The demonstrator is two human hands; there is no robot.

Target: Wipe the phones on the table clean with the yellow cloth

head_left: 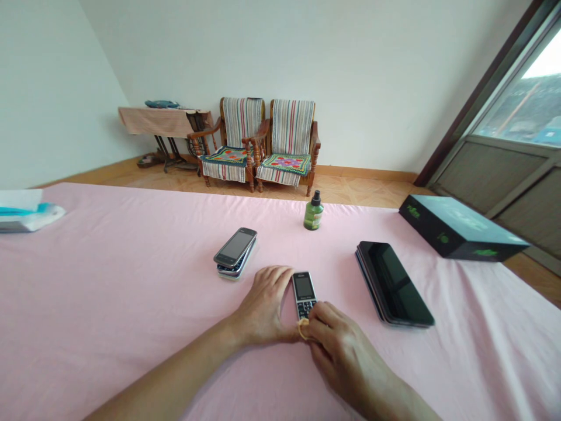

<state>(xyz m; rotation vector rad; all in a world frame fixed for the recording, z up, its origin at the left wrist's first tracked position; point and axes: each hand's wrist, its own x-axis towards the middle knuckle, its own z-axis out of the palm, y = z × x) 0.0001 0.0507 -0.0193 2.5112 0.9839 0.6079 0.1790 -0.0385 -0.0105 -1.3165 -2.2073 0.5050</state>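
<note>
A small keypad mobile phone (304,287), silver-edged with a dark screen, lies face up on the pink cloth. My left hand (265,307) grips it, fingertips at its upper left edge and thumb by its lower end. Over its lower keys is my right hand (339,342), with fingers pinched on a small pale-yellow piece (302,328) whose kind I cannot make out. To the left sits a stack of phones, topped by a grey touchscreen phone (236,247). On the right, a black tablet or large phone (397,283) tops another stack of flat devices.
A green spray bottle (313,214) with a black cap stands at the back of the pink cloth (131,280). A black box (460,225) lies at the right, and a white and blue packet (28,211) at the far left. Two wooden chairs (258,143) stand beyond.
</note>
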